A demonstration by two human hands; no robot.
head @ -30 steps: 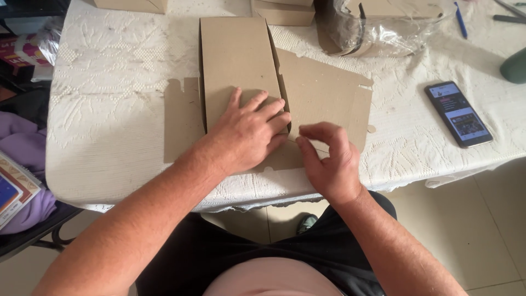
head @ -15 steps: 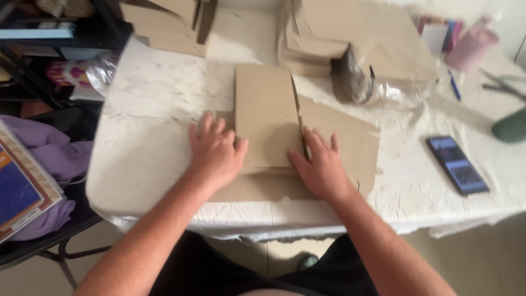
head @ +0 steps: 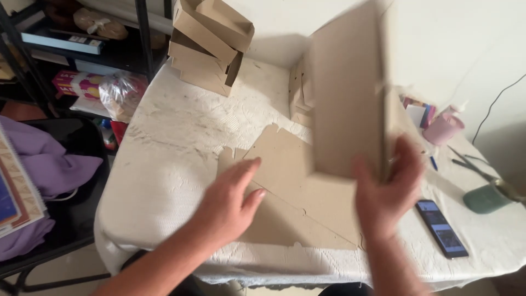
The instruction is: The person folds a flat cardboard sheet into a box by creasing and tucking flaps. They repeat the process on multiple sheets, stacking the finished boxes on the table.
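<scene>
— What do you have in the right hand [head: 386, 200]?

— I see it gripping a folded cardboard panel [head: 346, 93], lifted upright off the table [head: 164, 164], thumb on the near face and fingers behind the right edge. It is blurred, so I cannot tell the finer grip.

— And the left hand [head: 230, 205]?

— Released, fingers spread, palm down. It rests on or just above the flat cardboard sheet [head: 296, 192] lying on the white cloth; I cannot tell whether it touches.

— Anything else near?

— A phone [head: 441, 227] lies just right of the sheet, a pink bottle [head: 444, 127] and scissors [head: 471, 164] farther right, and finished cardboard boxes [head: 208, 44] stacked at the far edge.
</scene>
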